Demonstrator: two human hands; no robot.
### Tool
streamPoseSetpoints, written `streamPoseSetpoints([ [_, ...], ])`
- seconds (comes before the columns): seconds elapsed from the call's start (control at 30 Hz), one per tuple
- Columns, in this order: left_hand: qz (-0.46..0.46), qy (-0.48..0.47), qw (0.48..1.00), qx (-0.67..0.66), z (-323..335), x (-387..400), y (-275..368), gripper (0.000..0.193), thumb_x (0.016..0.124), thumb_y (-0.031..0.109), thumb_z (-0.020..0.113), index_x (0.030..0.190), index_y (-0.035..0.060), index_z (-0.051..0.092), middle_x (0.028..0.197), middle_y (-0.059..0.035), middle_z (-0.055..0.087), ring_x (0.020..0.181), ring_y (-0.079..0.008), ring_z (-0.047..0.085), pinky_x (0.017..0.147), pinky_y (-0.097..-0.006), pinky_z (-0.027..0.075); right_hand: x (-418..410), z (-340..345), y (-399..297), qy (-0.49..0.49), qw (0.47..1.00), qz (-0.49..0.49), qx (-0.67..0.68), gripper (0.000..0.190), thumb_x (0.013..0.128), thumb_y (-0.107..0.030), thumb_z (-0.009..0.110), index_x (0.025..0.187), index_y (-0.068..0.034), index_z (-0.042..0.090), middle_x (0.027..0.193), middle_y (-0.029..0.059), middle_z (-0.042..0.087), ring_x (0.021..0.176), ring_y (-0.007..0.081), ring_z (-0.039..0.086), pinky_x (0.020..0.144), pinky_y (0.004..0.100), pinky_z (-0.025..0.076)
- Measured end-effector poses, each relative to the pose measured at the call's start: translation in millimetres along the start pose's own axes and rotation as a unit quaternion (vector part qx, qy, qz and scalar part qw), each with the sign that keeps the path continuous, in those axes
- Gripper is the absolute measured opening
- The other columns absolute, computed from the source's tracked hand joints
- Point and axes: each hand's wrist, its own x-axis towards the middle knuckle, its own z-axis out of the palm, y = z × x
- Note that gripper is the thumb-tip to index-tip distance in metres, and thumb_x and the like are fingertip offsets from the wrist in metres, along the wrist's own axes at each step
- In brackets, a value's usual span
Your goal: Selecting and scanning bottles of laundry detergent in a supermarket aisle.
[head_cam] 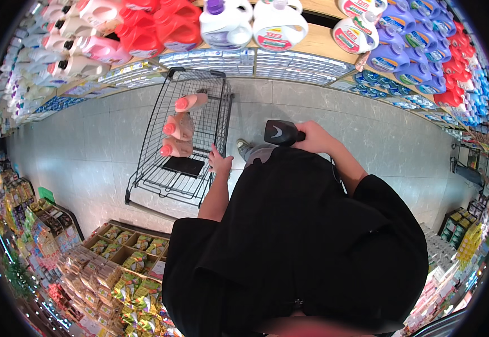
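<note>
A black wire shopping cart [210, 126] stands on the grey tiled floor, left of my body. Inside it are three pinkish bottles with coral caps: an upper bottle [194, 102], a middle bottle [182, 126] and a lower bottle [180, 147]. Near them lies a black flat panel [183, 166]. My left hand [219, 160] is at the cart's right side, fingers apart; whether it touches the wire is unclear. On the right, my right hand [312, 137] grips a black handheld device [284, 132], which looks like a barcode scanner, in front of my black shirt.
Ahead runs a wooden shelf [320, 36] with red, white and purple detergent jugs and boxed goods beneath. Behind the cart, at lower left, stands a wooden display bin [122, 252] of packaged snacks. At the far right a person's leg [466, 172] shows.
</note>
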Motion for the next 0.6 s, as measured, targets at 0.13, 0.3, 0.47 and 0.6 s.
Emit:
streamPoseSetpoints([
  [0.13, -0.006, 0.054, 0.998, 0.014, 32.3, -22.1, 19.2, 0.116, 0.062, 0.027, 0.085, 0.157, 0.0318, 0.019, 0.161, -0.0099, 0.023, 0.147, -0.0377, 0.024, 0.110, -0.0762, 0.017, -37.3, -46.4, 39.9, 0.023, 0.999, 0.042, 0.011, 0.036, 0.071, -0.024, 0.079, 0.103, -0.008, 0.072, 0.084, 0.0192, 0.068, 0.080, 0.0379, 0.066, 0.073, 0.0407, 0.052],
  [0.3, -0.069, 0.054, 0.995, 0.049, 70.2, -51.2, 57.4, 0.114, 0.062, 0.027, 0.085, 0.156, 0.0301, 0.020, 0.164, -0.0105, 0.018, 0.149, -0.0379, 0.019, 0.110, -0.0785, 0.013, -92.5, -107.9, 100.3, 0.042, 0.998, 0.039, 0.014, 0.040, 0.070, -0.025, 0.079, 0.105, -0.009, 0.071, 0.087, 0.0197, 0.069, 0.082, 0.0376, 0.067, 0.075, 0.0398, 0.052],
  [0.47, -0.031, 0.056, 0.997, 0.043, 98.0, -71.6, 85.1, 0.120, 0.063, 0.027, 0.087, 0.158, 0.0310, 0.014, 0.165, -0.0109, 0.016, 0.149, -0.0386, 0.019, 0.109, -0.0789, 0.017, -136.0, -140.7, 145.4, 0.074, 0.992, 0.095, 0.029, 0.035, 0.073, -0.019, 0.077, 0.106, -0.010, 0.072, 0.086, 0.0164, 0.070, 0.075, 0.0284, 0.064, 0.075, 0.0354, 0.052],
  [0.6, -0.023, 0.028, 0.996, 0.082, 120.9, -95.8, 111.4, 0.129, 0.063, 0.028, 0.087, 0.160, 0.0303, 0.003, 0.165, -0.0114, 0.014, 0.147, -0.0403, 0.021, 0.110, -0.0769, 0.019, -146.9, -154.8, 158.4, 0.075, 0.992, 0.098, 0.019, 0.035, 0.075, -0.012, 0.078, 0.108, -0.007, 0.072, 0.084, 0.0137, 0.071, 0.072, 0.0173, 0.060, 0.077, 0.0324, 0.051],
])
